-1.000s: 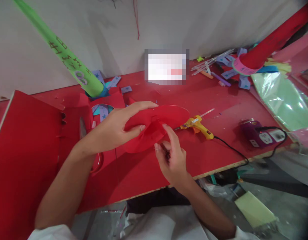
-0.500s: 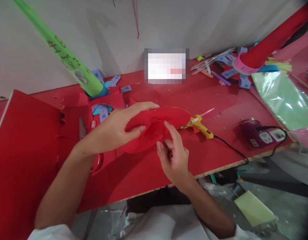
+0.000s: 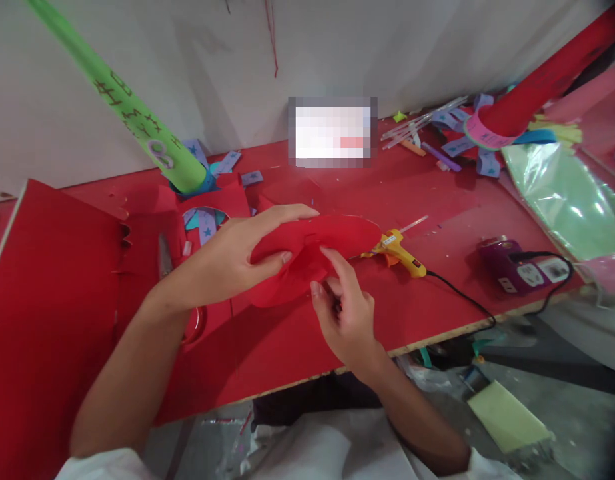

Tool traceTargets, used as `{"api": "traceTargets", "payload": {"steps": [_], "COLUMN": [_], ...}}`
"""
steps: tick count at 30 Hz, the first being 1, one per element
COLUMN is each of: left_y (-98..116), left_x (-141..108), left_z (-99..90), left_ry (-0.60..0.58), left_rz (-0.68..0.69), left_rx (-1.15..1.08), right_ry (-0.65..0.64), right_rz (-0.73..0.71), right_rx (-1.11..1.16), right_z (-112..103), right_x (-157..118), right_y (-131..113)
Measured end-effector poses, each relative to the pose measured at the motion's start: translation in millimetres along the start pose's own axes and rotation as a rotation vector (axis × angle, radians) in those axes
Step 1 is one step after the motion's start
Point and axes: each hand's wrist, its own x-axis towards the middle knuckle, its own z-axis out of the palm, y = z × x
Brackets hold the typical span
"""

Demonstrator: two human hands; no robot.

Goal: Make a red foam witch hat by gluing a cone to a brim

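Red workbench [image 3: 437, 200] against a white wall [image 3: 337, 47], surface cluttered. My left hand [image 3: 227, 257] grips a red paper piece [image 3: 332, 233], thumb underneath and fingers laid over the top edge, so the sheet is pinched and held just above the bench. My right hand [image 3: 347, 313] comes up from below it: index finger touches the lower fold of the paper, thumb just beside that fold, remaining fingers loosely curled, nothing gripped in it. Paper therefore sits between both hands, left hand at its left end, right hand under its middle.

Yellow glue gun [image 3: 402, 253] lies on the bench just right of the paper, nozzle pointing toward it, black cord trailing right toward a purple power strip [image 3: 517, 270]. Green tube [image 3: 127, 110] leans against the wall at back left. Large red board [image 3: 47, 300] lies at far left. Paper scraps and a red tube [image 3: 542, 83] at back right.
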Motion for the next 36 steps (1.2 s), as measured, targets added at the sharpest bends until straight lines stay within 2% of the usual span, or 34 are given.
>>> {"api": "traceTargets", "payload": {"steps": [6,14,36], "left_y": [0.5,2.5,2.6], "left_x": [0.4,0.5,-0.4], "left_z": [-0.4,-0.8,-0.3], "left_ry": [-0.003,-0.008,-0.007], "left_rz": [-0.005,0.007,0.040], "left_rx": [-0.001,0.003,0.026], "right_ry": [-0.022,0.011,0.040], "right_rz": [0.029,0.034,-0.014], "right_rx": [0.008,0.071,0.068], "right_z": [-1.0,-1.9,-3.8], "right_x": [0.2,4.9,12.4], "right_y": [-1.5,-3.7,-4.0]}}
